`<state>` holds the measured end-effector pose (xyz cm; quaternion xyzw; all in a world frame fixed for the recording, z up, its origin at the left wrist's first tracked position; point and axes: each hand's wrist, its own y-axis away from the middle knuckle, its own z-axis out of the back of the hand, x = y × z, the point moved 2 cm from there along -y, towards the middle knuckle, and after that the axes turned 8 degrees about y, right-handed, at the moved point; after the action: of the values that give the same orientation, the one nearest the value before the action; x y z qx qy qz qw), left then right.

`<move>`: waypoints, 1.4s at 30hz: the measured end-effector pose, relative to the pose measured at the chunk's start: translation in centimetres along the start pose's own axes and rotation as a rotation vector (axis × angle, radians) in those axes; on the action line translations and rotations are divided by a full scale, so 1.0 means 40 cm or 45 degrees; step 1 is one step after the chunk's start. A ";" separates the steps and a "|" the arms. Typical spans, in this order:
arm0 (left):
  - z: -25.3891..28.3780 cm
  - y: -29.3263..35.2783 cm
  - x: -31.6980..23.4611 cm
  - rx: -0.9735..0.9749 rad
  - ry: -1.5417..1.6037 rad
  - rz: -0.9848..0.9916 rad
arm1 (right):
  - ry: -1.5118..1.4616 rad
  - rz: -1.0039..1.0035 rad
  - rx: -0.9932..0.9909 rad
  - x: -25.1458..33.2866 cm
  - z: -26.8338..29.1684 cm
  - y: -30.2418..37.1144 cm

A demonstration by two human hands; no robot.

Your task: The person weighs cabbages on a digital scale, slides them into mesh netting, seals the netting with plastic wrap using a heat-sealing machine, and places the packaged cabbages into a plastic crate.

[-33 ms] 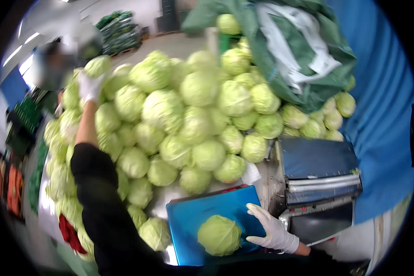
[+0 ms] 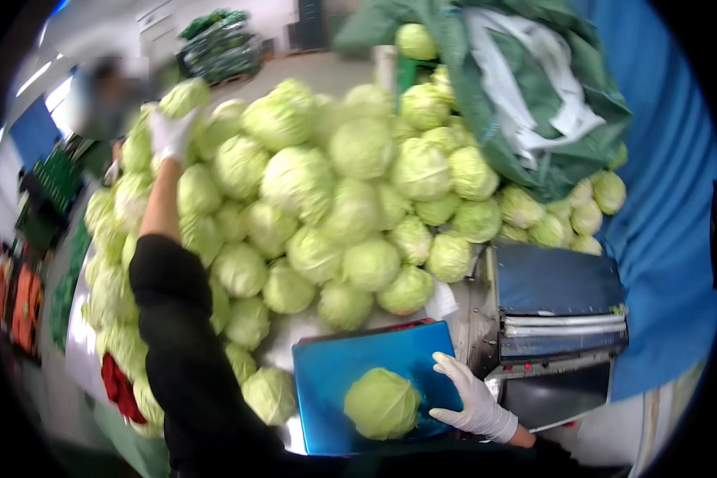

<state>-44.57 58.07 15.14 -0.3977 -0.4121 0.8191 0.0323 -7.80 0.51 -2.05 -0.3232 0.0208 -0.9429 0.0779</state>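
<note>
My left hand [image 2: 170, 135], in a white glove, reaches to the far left of a big cabbage pile. It grips a pale green cabbage [image 2: 185, 97] from the near side, and its fingertips are partly hidden. My right hand [image 2: 472, 405], also gloved in white, is open at the right side of a blue flat-topped plate [image 2: 319, 374]. Its thumb and fingers are spread towards a single round cabbage [image 2: 382, 403] lying on that plate, with a small gap between them.
Cabbages [image 2: 295, 183] are heaped across the metal table. A green sack [image 2: 566, 64] leans over the back right, beside a blue curtain [image 2: 661, 159]. Right of the plate stands a dark machine with a screen [image 2: 558, 398]. A red cloth [image 2: 119, 390] hangs at the left edge. A blurred person [image 2: 107, 95] stands far left.
The whole view has shifted a little, so the pile sits further right. The cabbage at my left hand is slightly higher against its neighbours. My right hand stays beside the plate, open.
</note>
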 end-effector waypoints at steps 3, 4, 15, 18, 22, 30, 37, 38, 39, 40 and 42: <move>0.056 0.034 -0.035 0.020 0.927 -0.016 | -0.099 -0.004 -0.008 0.017 0.016 0.011; 0.097 0.102 -0.106 0.084 0.952 0.069 | -0.150 -0.010 -0.032 0.008 0.016 0.015; 0.371 0.858 -0.438 0.960 0.986 0.337 | 0.208 0.368 -0.861 -0.236 0.470 -0.343; 0.347 0.960 -0.558 1.153 0.905 0.250 | -0.117 0.595 -0.673 -0.250 0.564 -0.439; 0.333 1.065 -0.637 1.314 0.581 -0.048 | 0.541 0.558 -1.000 -0.274 0.617 -0.525; 0.263 1.200 -0.652 1.646 0.105 -0.338 | 0.624 0.462 -1.051 -0.397 0.627 -0.590; 0.252 1.199 -0.677 1.655 0.094 -0.516 | 0.401 0.225 -1.044 -0.349 0.621 -0.567; 0.257 1.197 -0.690 1.726 0.095 -0.422 | 0.451 0.223 -1.087 -0.352 0.626 -0.578; 0.255 1.187 -0.700 1.756 0.084 -0.375 | 0.501 0.223 -1.131 -0.355 0.632 -0.595; 0.253 1.186 -0.701 1.799 0.079 -0.314 | 0.351 0.180 -1.060 -0.350 0.646 -0.606; 0.255 1.174 -0.724 1.874 0.081 -0.210 | 0.086 0.035 -1.141 -0.351 0.667 -0.597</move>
<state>-18.85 9.50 3.82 -0.2646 0.2162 0.8665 0.3638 16.32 26.63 12.66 -0.2938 0.4339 -0.8497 -0.0580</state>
